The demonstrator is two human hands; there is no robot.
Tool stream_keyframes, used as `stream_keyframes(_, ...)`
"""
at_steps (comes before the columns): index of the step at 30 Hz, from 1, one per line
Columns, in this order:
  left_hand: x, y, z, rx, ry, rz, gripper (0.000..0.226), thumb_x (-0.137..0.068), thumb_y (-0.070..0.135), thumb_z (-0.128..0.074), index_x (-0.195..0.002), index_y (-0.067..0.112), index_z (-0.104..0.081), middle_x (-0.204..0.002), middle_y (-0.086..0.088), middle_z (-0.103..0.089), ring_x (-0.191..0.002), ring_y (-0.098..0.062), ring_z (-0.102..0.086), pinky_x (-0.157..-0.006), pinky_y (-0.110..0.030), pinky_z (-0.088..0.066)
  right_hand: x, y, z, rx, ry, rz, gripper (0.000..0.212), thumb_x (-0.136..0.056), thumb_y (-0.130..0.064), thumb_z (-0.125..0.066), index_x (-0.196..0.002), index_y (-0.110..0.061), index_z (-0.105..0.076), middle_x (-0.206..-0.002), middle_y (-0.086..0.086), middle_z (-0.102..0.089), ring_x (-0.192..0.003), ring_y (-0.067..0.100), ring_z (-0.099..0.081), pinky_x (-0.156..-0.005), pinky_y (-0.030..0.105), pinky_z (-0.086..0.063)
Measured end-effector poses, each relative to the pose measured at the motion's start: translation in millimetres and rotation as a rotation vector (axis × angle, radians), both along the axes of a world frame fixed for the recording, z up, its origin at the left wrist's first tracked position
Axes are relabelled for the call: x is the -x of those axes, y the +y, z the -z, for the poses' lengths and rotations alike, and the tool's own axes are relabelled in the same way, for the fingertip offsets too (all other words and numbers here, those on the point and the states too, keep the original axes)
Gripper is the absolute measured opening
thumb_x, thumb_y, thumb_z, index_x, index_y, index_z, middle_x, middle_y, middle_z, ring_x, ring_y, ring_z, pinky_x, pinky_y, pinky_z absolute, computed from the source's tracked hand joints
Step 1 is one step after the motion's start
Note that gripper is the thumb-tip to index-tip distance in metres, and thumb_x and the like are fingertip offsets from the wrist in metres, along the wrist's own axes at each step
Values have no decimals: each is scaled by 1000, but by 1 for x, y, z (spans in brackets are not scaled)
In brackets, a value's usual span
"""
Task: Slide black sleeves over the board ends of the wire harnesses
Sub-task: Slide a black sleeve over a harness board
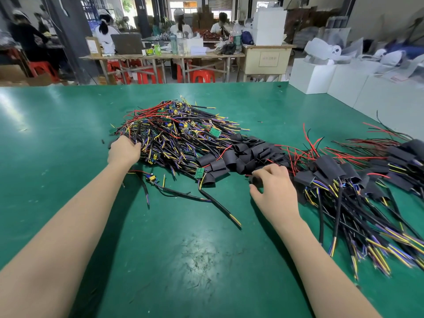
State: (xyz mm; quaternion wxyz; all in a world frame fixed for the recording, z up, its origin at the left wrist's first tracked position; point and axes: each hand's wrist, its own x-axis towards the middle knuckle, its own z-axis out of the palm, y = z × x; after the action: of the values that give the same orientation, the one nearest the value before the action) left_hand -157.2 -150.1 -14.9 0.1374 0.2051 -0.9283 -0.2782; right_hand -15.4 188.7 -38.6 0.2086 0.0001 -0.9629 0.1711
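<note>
Left hand grips wires at the near-left edge of the harness pile; right hand pinches a black sleeve from loose sleeves just right of that pile

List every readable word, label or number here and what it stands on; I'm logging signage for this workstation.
Nothing can be quoted with confidence.
Paper notice on the beige cabinet: characters present, too blurred to read.
Label on the cardboard box: too small to read.
Green and yellow small boxes on the far table: print illegible.
Green circuit boards in the wire harnesses pile: markings too small to read.
</note>
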Motion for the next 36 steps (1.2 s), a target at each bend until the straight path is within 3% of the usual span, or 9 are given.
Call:
stream_keyframes(3, -3, 0, -2, 108, -42, 22, 26, -99, 26, -51, -101, 3, -63, -111, -23, -62, -104, -41, -59, -90, -44, -48, 2, 1, 2, -56, -40, -16, 35, -88, -27, -61, -121, -15, -60, -125, 5, -52, -117, 26, -40, -95, 36, -40)
stream_keyframes(10, -25, 16, -14, 232, 32, 87, 20, -90, 18, -52, -78, 5, -61, -85, -17, -62, -85, -37, -60, -74, -38, -47, 3, 1, 3, -141, -97, -23, 35, -91, -32, -55, -124, -22, -59, -124, 0, -55, -119, 24, -39, -93, 34, -38)
stream_keyframes(16, -81, 37, -13, 384, 58, 147, 30, -82, 21, -59, -57, 9, -47, -62, -9, -49, -68, -33, -51, -63, -31, -38, 3, 0, 3, -153, -118, -11, 35, -91, -33, -53, -123, -21, -60, -123, 0, -57, -118, 25, -40, -92, 35, -39)
stream_keyframes(23, -108, 55, -13, 492, 34, 310, 28, -81, 26, -59, -62, 6, -54, -62, -8, -54, -64, -29, -53, -56, -28, -33, 3, 2, 4, -158, -121, -13, 34, -92, -33, -53, -124, -24, -60, -121, -1, -59, -118, 25, -41, -92, 34, -41)
stream_keyframes(26, -105, 57, -11, 336, 2, 446, 36, -87, 31, -58, -60, 7, -55, -57, -3, -53, -64, -27, -57, -57, -28, -40, 3, 2, 3, -157, -120, -17, 34, -92, -32, -53, -124, -23, -60, -120, -1, -59, -117, 25, -41, -90, 34, -41)
stream_keyframes(29, -92, 46, -21, -56, 11, 537, 45, -92, 43, -60, -59, 13, -65, -43, 4, -55, -41, -9, -53, -52, -21, -43, 3, 2, 3, -140, -116, -23, 34, -92, -30, -53, -123, -22, -62, -120, 0, -60, -116, 25, -42, -90, 34, -41)
stream_keyframes(31, -74, 34, -28, -89, 207, 469, 33, -92, 36, -62, -68, 15, -69, -55, 2, -65, -51, -10, -59, -62, -26, -48, 3, 2, 2, -115, -106, -22, 33, -91, -27, -53, -120, -19, -65, -118, 0, -62, -113, 27, -44, -90, 36, -42)
stream_keyframes(33, -51, 21, -31, 59, 348, 345, 14, -93, 18, -60, -88, 9, -69, -84, -8, -72, -82, -24, -66, -83, -36, -51, 2, 2, 2, -94, -103, -19, 31, -90, -24, -52, -117, -18, -67, -115, 1, -64, -111, 28, -44, -89, 37, -42)
stream_keyframes(36, -17, 2, -33, 290, 245, 348, 31, -91, -2, -50, -121, 3, -58, -119, -21, -61, -113, -37, -54, -98, -45, -43, 1, 1, 1, -74, -104, -33, 29, -90, -25, -54, -116, -23, -68, -109, 1, -64, -109, 27, -47, -89, 37, -42)
